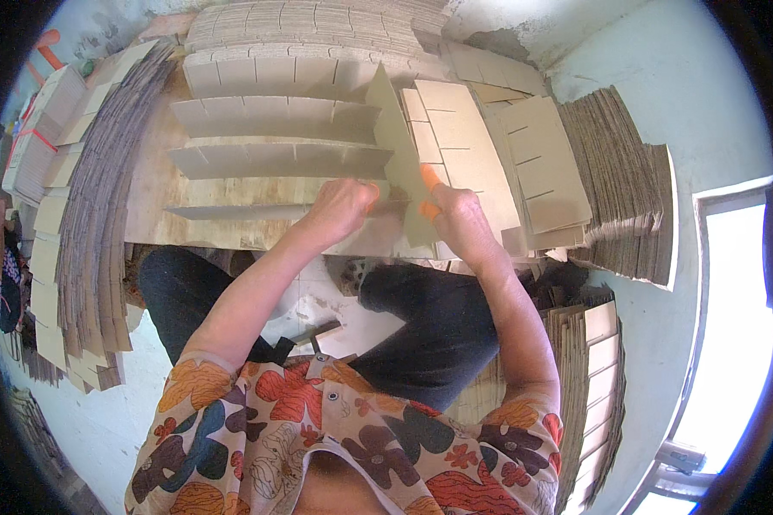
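My left hand [345, 208] is closed on the right part of the nearest cardboard divider strip [236, 210], which stands on edge on the wooden board. Two more slotted strips, a middle one [266, 160] and a farther one [266, 116], stand on edge in rows beyond it. In my right hand [457, 210] is an upright cardboard cross strip [386, 129], set crosswise at the right ends of those rows. Orange covers show on fingers of both hands. The fingertips behind the cardboard are partly hidden, and I cannot tell how far the slots are joined.
Flat slotted cardboard pieces [459, 129] lie just right of the cross strip, with another pile [545, 163] beyond. Tall stacks [614, 172] stand by the right wall, others [116, 163] on the left. A long stack [292, 73] borders the wooden board's [155, 197] back.
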### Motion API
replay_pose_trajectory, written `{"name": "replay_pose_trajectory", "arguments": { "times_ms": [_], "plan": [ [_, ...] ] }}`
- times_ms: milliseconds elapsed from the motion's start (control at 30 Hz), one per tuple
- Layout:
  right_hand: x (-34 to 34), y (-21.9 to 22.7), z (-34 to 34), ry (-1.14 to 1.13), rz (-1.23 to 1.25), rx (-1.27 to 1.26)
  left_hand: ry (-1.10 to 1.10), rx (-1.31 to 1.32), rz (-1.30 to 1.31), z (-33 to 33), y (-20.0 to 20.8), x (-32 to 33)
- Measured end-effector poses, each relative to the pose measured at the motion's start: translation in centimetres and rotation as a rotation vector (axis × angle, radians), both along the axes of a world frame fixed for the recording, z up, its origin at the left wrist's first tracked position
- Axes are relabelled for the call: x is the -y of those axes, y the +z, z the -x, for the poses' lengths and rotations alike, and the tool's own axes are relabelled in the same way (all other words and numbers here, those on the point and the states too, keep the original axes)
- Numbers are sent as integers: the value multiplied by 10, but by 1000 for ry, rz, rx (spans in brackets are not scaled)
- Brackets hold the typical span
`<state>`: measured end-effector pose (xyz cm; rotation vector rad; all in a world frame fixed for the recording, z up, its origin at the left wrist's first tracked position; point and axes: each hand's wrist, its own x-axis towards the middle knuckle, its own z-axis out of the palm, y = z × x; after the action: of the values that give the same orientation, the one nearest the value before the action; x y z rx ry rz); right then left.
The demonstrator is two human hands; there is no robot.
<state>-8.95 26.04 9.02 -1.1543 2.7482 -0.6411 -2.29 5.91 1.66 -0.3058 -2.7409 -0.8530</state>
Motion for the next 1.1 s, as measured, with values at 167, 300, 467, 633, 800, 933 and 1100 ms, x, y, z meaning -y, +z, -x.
{"name": "replay_pose_trajectory", "arguments": {
  "times_ms": [167,300,467,633,800,933,1100],
  "plan": [
    [-1,-6,-2,34,48,-108,-29,11,-27,3,-3,3],
    [-13,-21,-5,21,75,-149,51,-85,-52,24,9,17],
    [-9,-35,-8,78,90,-140,52,-191,87,66,0,50],
    [-9,-25,-13,68,34,-197,9,24,57,72,-8,55],
    [-13,-33,8,190,43,-170,-34,37,135,72,2,56],
    [-16,-40,13,162,212,-97,-32,158,-142,89,20,71],
    [-24,-31,2,26,25,23,164,-206,219,124,10,109]
  ]
}}
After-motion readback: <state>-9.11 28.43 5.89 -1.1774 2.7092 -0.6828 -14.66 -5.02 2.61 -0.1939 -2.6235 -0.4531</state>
